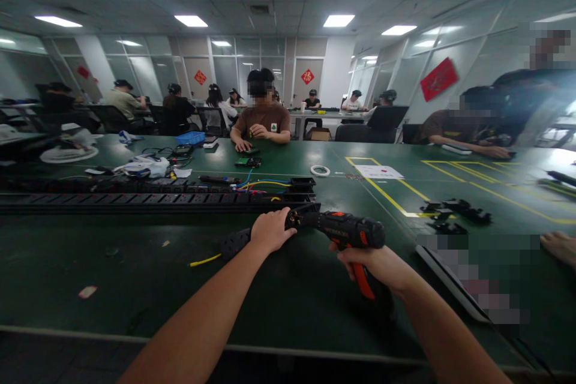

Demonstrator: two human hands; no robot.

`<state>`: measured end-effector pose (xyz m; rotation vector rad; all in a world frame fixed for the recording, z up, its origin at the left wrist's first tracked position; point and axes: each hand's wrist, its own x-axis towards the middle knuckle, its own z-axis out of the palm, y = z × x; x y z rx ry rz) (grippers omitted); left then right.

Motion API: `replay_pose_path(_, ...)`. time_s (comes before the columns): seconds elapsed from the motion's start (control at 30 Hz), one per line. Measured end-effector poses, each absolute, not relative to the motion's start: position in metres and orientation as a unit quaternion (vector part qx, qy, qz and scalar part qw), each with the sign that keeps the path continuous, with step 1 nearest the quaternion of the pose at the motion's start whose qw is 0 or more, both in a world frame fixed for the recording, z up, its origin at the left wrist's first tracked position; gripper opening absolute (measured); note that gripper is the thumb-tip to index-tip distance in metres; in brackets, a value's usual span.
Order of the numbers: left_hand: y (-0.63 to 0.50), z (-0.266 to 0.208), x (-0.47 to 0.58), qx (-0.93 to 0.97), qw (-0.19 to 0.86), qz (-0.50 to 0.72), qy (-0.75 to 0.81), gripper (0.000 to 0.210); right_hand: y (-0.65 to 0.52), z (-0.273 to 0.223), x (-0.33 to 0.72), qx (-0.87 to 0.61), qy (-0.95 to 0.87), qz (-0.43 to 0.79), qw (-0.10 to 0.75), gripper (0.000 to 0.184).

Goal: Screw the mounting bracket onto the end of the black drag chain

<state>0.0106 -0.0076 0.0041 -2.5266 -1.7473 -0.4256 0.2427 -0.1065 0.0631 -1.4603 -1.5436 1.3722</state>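
Note:
My right hand [375,264] is wrapped round the grip of a black and orange cordless drill [348,228], which points to the left. Closed over a black socket strip piece [236,243] is my left hand [271,231], which hides its middle. A short yellow wire [204,261] sticks out of that piece's left end. The drill's nose reaches the piece's right end, close to my left fingertips; whether the bit touches a screw I cannot tell. Just beyond my hands lies a long black power strip housing [157,201], with blue, yellow and red wires at its right end.
On the green table [148,276] sit a white tape roll [320,171], a paper sheet [379,171], black brackets [454,213] and a blue basket [190,138]. A pale-edged, partly blurred flat object [450,282] lies at right. A person [263,120] works opposite; another hand [560,246] shows at right.

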Motion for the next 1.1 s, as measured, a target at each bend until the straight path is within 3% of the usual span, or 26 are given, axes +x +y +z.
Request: replay_pose_path(1.1,-0.0089,0.0062,0.011,-0.814,0.015,-0.135,-0.565,0.06,-0.1047,0.0663,0.2404,-0.54,-0.585,0.53,0.292,0.015)
